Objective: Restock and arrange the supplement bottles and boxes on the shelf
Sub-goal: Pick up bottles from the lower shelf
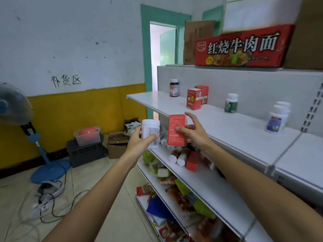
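My left hand (139, 141) grips a white supplement bottle (150, 127) upright in front of the shelf's left end. My right hand (193, 131) holds a red box (176, 126) upright just right of the bottle, below the front edge of the white upper shelf (227, 126). On that shelf stand a dark bottle (174, 87), two red boxes (194, 99), a green-labelled white bottle (231, 103) and blue-labelled white bottles (276, 122). On the shelf below lie loose bottles (178, 157) and a red box (192, 161) in a heap.
Lower shelves hold snack packets (185, 198). On top of the unit sits a red noodle carton (243, 48) and brown cartons. At the left stand a blue fan (43, 154), a dark crate (85, 152), cardboard boxes (117, 145), with cables on the floor.
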{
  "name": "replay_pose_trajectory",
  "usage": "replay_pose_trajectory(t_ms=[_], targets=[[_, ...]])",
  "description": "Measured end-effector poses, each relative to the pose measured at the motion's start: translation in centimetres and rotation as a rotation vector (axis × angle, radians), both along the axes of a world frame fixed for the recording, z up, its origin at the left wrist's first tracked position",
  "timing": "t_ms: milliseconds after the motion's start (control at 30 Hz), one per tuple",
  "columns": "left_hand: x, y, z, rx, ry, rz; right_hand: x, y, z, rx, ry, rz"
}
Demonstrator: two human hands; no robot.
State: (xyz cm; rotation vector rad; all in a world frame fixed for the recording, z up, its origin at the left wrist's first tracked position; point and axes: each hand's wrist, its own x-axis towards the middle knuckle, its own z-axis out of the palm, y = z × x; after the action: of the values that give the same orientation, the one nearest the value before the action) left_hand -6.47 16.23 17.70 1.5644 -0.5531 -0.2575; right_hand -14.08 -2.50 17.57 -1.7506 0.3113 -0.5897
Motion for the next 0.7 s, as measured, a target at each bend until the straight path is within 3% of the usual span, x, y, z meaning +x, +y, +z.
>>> replay_pose_trajectory(t_ms=[267,567,700], targets=[[9.4,-10.8,3.3,-0.009,-0.058,-0.053,8.3,-8.0,4.9,-0.292,-0.106,-0.144],[15.1,-20.4,3.1,0.077,-0.160,-0.133,10.3,-16.8,4.0,-0.480,-0.010,-0.818],[17.1,-23.1,3.5,0.112,-0.207,-0.258,11.9,-19.4,3.3,-0.480,0.065,-0.837]])
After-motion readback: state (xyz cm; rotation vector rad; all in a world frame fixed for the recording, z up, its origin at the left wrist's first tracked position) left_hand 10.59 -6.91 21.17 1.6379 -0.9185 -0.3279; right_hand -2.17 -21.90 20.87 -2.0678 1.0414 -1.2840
